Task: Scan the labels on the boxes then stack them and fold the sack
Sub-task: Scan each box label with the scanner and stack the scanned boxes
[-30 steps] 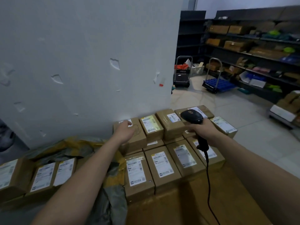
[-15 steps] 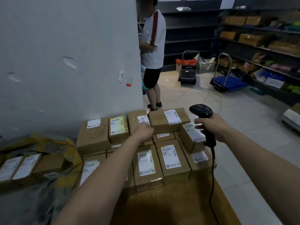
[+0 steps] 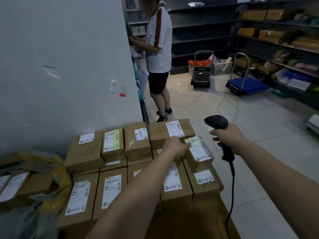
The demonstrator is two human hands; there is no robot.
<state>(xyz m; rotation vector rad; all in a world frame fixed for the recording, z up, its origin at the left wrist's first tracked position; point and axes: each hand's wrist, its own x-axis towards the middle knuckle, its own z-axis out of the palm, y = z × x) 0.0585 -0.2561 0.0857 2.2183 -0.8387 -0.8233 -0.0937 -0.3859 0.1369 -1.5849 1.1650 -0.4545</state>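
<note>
Two tiers of boxes [image 3: 112,187] form a stack on the table [image 3: 189,221]. On the stack's right end sits a tilted box [image 3: 200,152]. The left hand [image 3: 176,146] touches it, but I cannot tell whether it grasps. Right of the stack, the right hand [image 3: 227,135] grips a scanner [image 3: 215,121]. The sack [image 3: 57,171] lies left of the stack.

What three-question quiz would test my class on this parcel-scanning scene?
1. True or false: the right hand grips the black corded handheld scanner.
2. The left hand touches: A, the small tilted brown cardboard box; B, a tape roll; C, a phone.
3. Fill in: the crumpled yellow sack lies ___ of the stacked brown boxes.
Key: 1 true; 2 A; 3 left.
</note>
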